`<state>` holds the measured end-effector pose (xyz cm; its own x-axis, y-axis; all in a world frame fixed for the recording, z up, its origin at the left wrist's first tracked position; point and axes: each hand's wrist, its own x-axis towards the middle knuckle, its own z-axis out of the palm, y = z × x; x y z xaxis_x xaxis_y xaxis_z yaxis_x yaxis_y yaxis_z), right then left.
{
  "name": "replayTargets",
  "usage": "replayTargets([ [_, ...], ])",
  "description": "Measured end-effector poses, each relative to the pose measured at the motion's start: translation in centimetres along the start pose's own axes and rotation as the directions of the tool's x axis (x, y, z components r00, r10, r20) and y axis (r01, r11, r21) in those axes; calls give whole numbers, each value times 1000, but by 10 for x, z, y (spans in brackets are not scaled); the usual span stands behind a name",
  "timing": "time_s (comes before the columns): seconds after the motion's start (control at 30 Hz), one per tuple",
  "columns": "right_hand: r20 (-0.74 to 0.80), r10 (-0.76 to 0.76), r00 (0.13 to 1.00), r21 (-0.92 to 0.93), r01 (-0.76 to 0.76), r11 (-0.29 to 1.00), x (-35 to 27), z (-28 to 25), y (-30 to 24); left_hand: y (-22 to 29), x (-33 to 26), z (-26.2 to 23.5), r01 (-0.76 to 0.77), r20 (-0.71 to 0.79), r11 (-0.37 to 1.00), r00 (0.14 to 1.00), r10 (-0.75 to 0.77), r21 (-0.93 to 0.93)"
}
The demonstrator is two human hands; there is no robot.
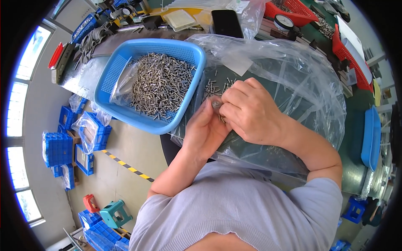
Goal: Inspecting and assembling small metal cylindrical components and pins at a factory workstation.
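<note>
My left hand (205, 129) is turned palm up near the table's front edge, its fingers curled around a small round metal piece (216, 104). A few slim metal pins (221, 119) show beside that piece, against the palm. My right hand (251, 111) meets it from the right, fingertips pinched together at the round piece; what they grip is hidden. Just beyond both hands lies a loose pile of small metal pins (212, 88) on the clear plastic. On the left, a blue plastic basket (144, 43) holds a large heap of similar pins (161, 83) and a clear bag (124, 87).
Clear plastic sheeting (293, 79) covers the green table around my hands. A black phone (226, 23), a dial gauge (284, 22) and red baskets (291, 11) stand at the back. A blue tray (371, 138) sits far right. Blue crates (57, 148) and stools (116, 214) stand on the floor left.
</note>
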<state>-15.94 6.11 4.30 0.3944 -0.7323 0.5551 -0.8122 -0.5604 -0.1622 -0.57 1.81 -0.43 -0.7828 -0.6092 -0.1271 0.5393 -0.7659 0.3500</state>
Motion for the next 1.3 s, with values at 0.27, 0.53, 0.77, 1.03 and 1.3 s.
replayTargets([
  [0.27,-44,17,999,32,-16,999,0,-4,2,0,-1,-1,-10,60,1000,998,12,-27],
  [0.53,97,329,939,529,-328,783,6,-25,-1,1,-3,0,-21,33,990,999,17,136],
  [0.77,265,481,836,642,-525,559,7,-35,1,-1,-4,1,-45,71,987,997,35,151],
  [1.03,434,449,781,669,-613,420,5,-35,11,-1,-5,2,-13,59,987,998,4,158],
  [1.3,488,443,752,653,-651,387,6,-34,11,-1,-7,2,10,40,973,999,-20,229],
])
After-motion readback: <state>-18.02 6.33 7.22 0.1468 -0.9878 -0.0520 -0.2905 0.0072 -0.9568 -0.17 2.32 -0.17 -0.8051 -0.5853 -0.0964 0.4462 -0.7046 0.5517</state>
